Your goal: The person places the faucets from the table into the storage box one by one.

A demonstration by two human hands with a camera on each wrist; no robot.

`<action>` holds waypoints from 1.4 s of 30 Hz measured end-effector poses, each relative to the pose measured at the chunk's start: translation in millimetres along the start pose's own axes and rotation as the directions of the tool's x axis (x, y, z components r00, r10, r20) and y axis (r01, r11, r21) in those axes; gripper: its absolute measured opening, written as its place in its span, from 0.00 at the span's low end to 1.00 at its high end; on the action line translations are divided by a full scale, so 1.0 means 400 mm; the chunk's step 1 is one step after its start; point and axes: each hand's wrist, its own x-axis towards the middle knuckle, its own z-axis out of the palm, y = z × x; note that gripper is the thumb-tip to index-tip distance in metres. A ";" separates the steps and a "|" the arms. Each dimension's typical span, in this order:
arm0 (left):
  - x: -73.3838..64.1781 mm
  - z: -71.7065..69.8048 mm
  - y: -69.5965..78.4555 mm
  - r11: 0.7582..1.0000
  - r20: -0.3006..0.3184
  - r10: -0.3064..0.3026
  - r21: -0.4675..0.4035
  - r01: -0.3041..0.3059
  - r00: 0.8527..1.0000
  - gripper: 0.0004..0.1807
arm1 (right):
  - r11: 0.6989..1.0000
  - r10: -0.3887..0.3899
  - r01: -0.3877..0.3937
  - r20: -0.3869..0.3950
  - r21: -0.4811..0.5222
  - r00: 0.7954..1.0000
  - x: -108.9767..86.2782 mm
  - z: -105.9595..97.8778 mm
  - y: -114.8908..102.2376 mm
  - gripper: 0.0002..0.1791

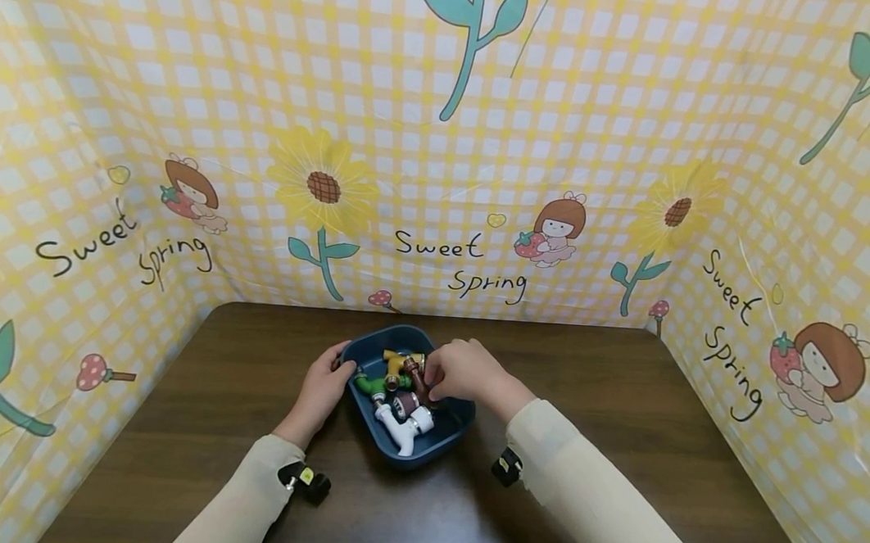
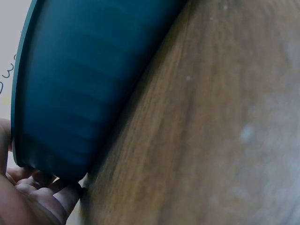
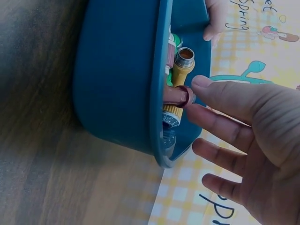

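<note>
A dark blue plastic basin (image 1: 444, 448) stands on the table, holding several plastic taps. My left hand (image 1: 323, 390) grips its left wall, thumb at the rim and fingers against the outside, as the left wrist view (image 2: 40, 199) also shows. Over the basin's right side, my right hand (image 1: 467, 372) pinches the end of a brown tap (image 3: 174, 96) between thumb and forefinger; the other fingers stay apart from it. Around it lie a yellow tap (image 1: 395, 361), a green tap (image 1: 371, 385) and a white tap (image 1: 400, 430). The brown tap's far part is partly hidden.
The brown wood-grain table (image 1: 579, 476) surrounds the basin. Yellow checked cloth (image 1: 440, 165) with printed flowers hangs at the back and both sides. Black wrist cameras (image 1: 508, 466) sit at the cream sleeves (image 1: 586, 493).
</note>
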 end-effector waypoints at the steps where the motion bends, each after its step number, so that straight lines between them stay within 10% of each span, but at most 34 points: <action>1: 0.000 0.000 0.000 1.000 0.000 0.000 -0.001 0.000 1.000 0.26 | 1.000 -0.002 0.002 -0.002 0.001 1.000 -0.001 0.001 0.002 0.06; 42: -0.003 -0.005 0.003 1.000 0.003 -0.021 0.009 0.021 1.000 0.27 | 0.990 -0.107 0.096 -0.121 -0.099 0.987 -0.045 -0.011 0.050 0.09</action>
